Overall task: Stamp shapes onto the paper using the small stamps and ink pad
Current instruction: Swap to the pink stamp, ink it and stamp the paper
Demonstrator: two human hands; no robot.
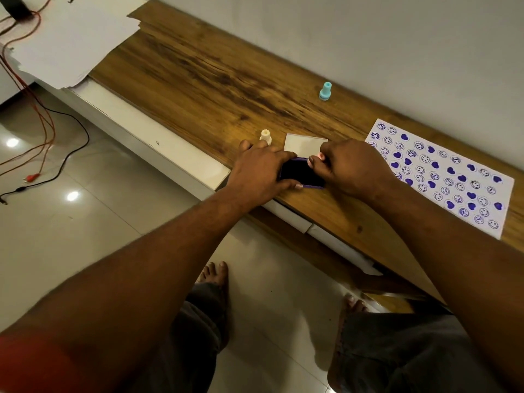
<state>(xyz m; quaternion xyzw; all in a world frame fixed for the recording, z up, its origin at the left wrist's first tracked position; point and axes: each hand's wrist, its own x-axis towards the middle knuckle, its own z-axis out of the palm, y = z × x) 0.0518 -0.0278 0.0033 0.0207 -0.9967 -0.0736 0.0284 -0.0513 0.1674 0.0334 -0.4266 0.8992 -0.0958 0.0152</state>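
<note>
On the wooden table [198, 69], the ink pad [300, 173] (lid raised) was gripped at its edges by the left hand [261, 173], while a pink stamp [321, 156] was pinched by the right hand [354, 168].

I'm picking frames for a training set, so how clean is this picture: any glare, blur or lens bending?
Head view: dim, warm light; two glare spots on the floor tiles; wide-angle bending of the wooden tabletop edge; near forearms soft; stamped paper and ink pad sharp enough to read.
</note>
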